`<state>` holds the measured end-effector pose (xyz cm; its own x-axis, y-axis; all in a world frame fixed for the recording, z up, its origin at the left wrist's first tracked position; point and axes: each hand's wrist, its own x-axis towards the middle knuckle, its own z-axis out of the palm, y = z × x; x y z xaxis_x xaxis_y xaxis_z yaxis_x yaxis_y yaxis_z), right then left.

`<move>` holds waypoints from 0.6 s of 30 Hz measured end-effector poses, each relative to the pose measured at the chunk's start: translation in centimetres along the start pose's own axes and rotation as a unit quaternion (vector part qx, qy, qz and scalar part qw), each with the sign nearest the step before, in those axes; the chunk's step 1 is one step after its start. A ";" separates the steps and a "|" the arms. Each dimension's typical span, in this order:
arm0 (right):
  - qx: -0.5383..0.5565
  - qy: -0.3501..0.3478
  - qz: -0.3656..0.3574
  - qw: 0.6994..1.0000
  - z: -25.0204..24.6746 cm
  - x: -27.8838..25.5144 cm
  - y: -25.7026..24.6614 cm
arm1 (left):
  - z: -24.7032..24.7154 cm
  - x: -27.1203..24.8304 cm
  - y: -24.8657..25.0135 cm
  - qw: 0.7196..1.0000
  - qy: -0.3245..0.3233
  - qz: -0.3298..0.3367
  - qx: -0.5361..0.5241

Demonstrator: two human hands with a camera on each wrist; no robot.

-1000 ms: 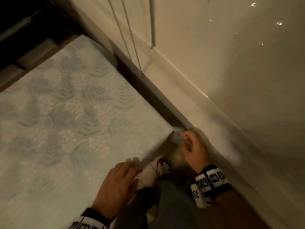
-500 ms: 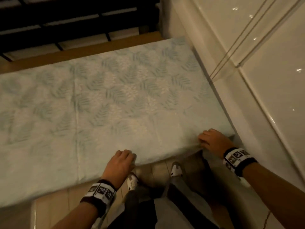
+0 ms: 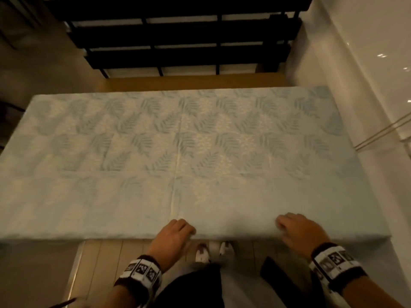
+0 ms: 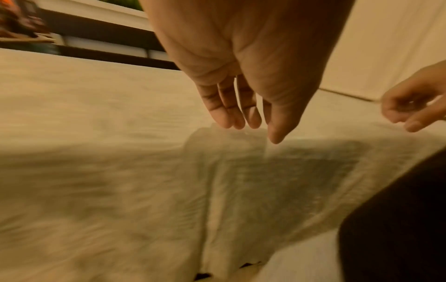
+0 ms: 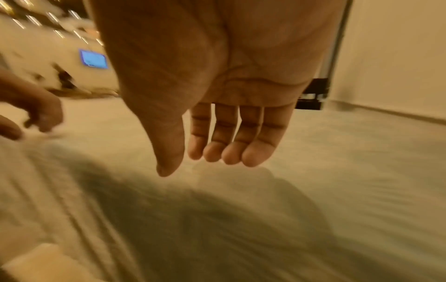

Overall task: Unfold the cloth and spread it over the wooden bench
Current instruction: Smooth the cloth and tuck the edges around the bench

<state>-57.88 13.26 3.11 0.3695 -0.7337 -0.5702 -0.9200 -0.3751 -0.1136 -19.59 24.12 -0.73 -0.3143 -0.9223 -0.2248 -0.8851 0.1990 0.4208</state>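
Note:
The pale blue-green cloth (image 3: 200, 156) with a leaf print lies unfolded and flat, with fold creases, and covers the bench top. A strip of the wooden bench (image 3: 189, 82) shows along the far edge. My left hand (image 3: 185, 228) is at the near edge, close to the middle crease. My right hand (image 3: 281, 223) is at the same edge, further right. In the left wrist view my left hand (image 4: 255, 131) hangs just above the cloth (image 4: 120, 171), fingers loose, holding nothing. In the right wrist view my right hand (image 5: 193, 166) does the same above the cloth (image 5: 337, 190).
A black slatted frame (image 3: 178, 34) stands behind the bench. A glossy white wall (image 3: 367, 63) runs close along the right end. My shoes (image 3: 213, 250) stand on the plank floor (image 3: 115, 263) right in front of the near edge.
My right hand has let go of the cloth's near right corner. Both hands have moved left along the near edge, and my view has swung from the right end to the whole bench.

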 end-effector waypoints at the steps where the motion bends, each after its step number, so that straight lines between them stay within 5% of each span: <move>1: 0.014 0.014 -0.040 0.999 0.0 0.7 -2.9 | -0.7 -1.6 -1.6 1.000 0.008 -0.028 0.010; 5: 0.029 0.055 -0.148 0.987 0.3 3.6 -11.5 | -3.2 -6.3 -7.1 0.992 0.008 -0.110 0.054; 8: 0.001 0.051 -0.156 0.986 1.1 4.6 -14.9 | -4.4 -7.5 -10.0 0.987 -0.009 -0.141 0.077; 13: 0.014 0.056 -0.117 0.992 2.9 5.5 -15.8 | -4.7 -6.6 -13.4 0.993 -0.057 -0.044 0.091; 18: 0.040 0.048 -0.075 0.995 3.6 5.1 -15.4 | -3.1 -6.0 -15.2 0.995 -0.008 0.048 0.087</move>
<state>-42.32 17.32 -1.04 0.5110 -0.7243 -0.4629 -0.8594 -0.4414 -0.2580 -3.14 25.59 -3.05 -0.4049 -0.8912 -0.2045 -0.8961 0.3423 0.2826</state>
